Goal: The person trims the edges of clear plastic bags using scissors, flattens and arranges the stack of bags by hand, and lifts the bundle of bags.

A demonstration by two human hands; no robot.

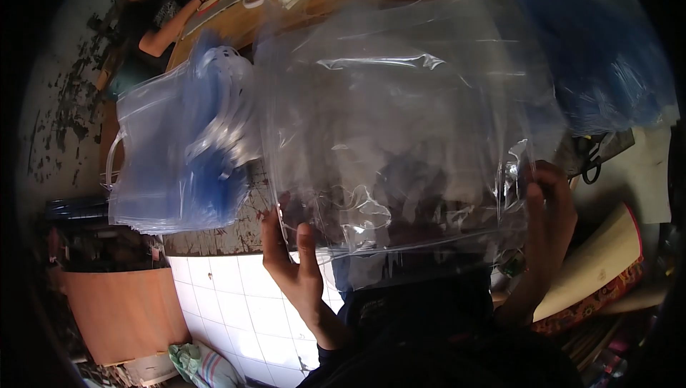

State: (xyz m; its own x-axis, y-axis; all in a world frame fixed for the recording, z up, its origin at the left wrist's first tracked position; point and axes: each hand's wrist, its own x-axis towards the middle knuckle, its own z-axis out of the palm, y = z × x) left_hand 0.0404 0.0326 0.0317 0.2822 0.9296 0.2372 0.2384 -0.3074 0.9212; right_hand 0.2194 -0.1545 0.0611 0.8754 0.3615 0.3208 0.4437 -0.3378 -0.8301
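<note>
A large clear plastic bag (400,116) is spread out in front of me, creased and glossy near its lower edge. My left hand (299,266) has the bag's lower left edge between thumb and fingers. At the right edge, my right hand (550,209) has its fingers closed against the plastic, partly hidden by it. Left of the bag lies a stack of bluish clear plastic bags (157,159) with white handles (232,95). Another pile of blue-tinted plastic (593,52) lies at the upper right.
Black-handled scissors (592,159) lie at the right edge of the worktable (250,227). Another person (161,31) is at the far left side. Below are white floor tiles (236,295), an orange-brown container (125,313), a striped sack (214,368) and a rolled sheet (593,266) at right.
</note>
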